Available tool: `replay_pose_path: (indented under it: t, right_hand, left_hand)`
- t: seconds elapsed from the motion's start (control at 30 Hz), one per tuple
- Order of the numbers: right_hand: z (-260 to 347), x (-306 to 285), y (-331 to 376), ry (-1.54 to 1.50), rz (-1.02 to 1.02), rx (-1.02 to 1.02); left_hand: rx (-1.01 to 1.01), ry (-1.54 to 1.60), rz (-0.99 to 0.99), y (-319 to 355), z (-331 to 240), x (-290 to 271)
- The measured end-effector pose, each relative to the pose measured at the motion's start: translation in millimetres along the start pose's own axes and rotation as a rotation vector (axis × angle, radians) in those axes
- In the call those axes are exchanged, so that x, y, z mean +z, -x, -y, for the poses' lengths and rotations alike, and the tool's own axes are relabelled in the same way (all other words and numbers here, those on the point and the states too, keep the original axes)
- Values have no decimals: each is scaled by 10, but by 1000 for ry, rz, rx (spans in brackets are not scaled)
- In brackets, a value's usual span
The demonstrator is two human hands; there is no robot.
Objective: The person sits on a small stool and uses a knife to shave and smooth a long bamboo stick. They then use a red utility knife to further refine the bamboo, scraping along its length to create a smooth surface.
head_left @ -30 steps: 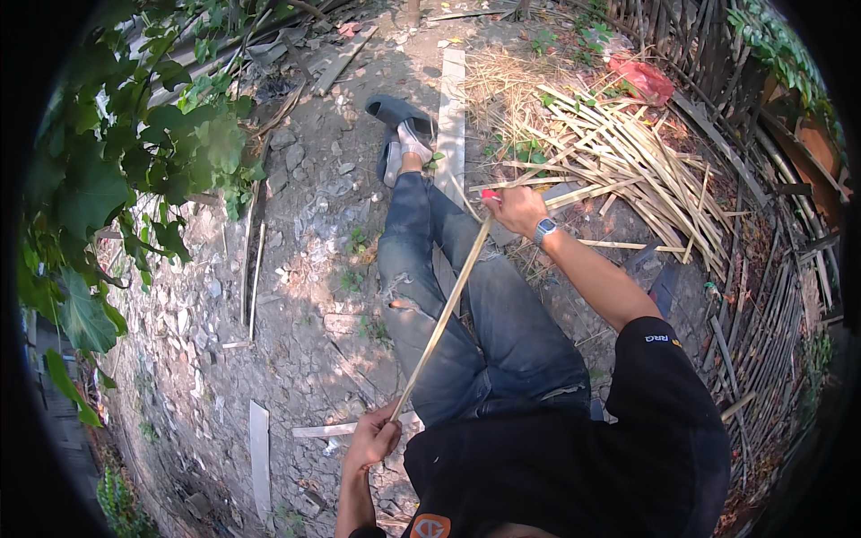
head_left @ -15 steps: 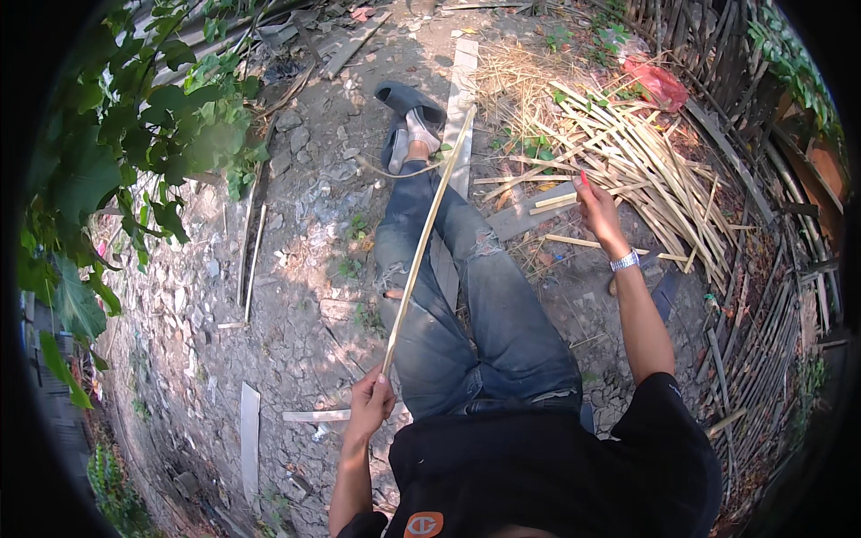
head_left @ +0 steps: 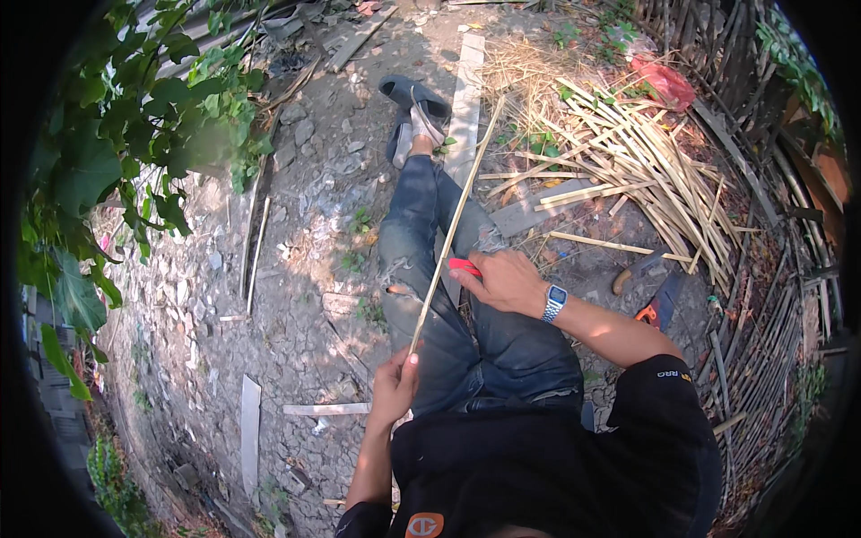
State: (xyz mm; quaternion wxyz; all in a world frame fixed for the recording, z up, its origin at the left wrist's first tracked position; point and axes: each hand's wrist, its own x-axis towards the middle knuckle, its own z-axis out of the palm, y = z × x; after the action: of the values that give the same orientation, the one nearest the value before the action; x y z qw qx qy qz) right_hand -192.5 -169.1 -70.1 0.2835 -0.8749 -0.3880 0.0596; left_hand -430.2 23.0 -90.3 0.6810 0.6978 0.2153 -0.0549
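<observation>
My left hand point(head_left: 393, 392) is closed on the lower end of a long, thin bamboo strip point(head_left: 458, 213), which slants up and away over my legs. Closed round a small red-handled tool point(head_left: 465, 266), my right hand point(head_left: 508, 280) is at the strip's middle. The tool's red part lies against or just beside the strip; its blade, if it has one, cannot be made out. My outstretched legs in torn jeans point(head_left: 516, 345) are beneath both hands.
A loose heap of split bamboo strips point(head_left: 659, 170) lies at the far right. Nearer are a handsaw point(head_left: 664, 303) and a curved tool with a wooden handle point(head_left: 625, 280). A long board point(head_left: 465, 90) runs beside my feet. Leafy vines point(head_left: 117, 134) hang at the left.
My right hand has swung left from near the heap to the strip, bringing the red-handled tool. The strip's far end has shifted right. A thin curl near my feet no longer shows.
</observation>
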Motion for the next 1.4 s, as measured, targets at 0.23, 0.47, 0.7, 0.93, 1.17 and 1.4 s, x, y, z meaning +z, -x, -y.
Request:
replay_pose_path:
  t: [0.23,0.47,0.7,0.93,1.17,1.4]
  right_hand:
    - [-709,-351,-429,166,-132,139]
    - [-1307,-700,-553,289,-80,230]
    - [-3798,-1524,207,610,-337,859]
    - [-4034,-1900,892,-20,-587,908]
    - [-2630,-1272,543,-265,-507,576]
    - [-766,-663,296,-162,-134,219]
  left_hand:
    - [13,-85,-19,150,-84,15]
    - [4,-212,14,391,-30,-110]
    - [-251,-180,170,1151,155,-971]
    - [-171,108,-42,696,258,-869]
    - [-137,266,63,34,-23,-563]
    - [-131,461,100,-252,-325,47]
